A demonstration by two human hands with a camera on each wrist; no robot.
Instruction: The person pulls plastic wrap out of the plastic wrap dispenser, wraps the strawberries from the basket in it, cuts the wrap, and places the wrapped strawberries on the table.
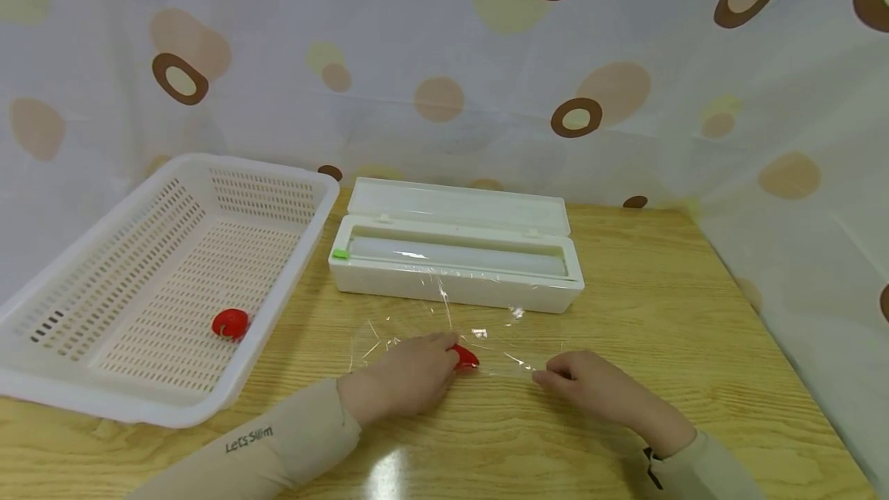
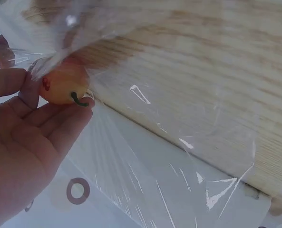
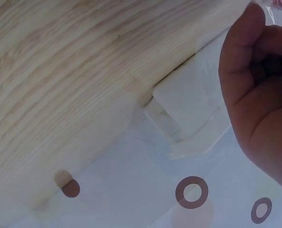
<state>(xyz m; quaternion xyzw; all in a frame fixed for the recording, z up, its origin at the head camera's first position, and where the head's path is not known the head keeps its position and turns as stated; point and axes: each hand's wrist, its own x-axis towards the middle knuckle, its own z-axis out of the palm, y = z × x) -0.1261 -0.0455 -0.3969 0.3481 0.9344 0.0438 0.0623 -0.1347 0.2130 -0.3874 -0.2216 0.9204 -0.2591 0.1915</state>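
My left hand (image 1: 410, 373) grips a small red pepper (image 1: 465, 357) from its left side, low over the table. In the left wrist view the pepper (image 2: 64, 83) looks rounded and orange-red, with a curved green stem, and plastic wrap (image 2: 145, 95) lies against it. The clear wrap (image 1: 479, 334) spreads between the hands and the white dispenser box (image 1: 451, 292). At the sheet's near right corner, my right hand (image 1: 597, 388) pinches the film between thumb and fingers. Inside the box, its lid (image 1: 458, 207) raised, lies the wrap roll (image 1: 458, 255).
A white slotted basket (image 1: 278, 307) stands on the left, holding another red pepper (image 1: 230, 323). A small green piece (image 1: 340, 254) sits at the box's left end. Behind the wooden table (image 1: 660, 292) hangs a dotted sheet (image 1: 389, 45), which also covers the right side.
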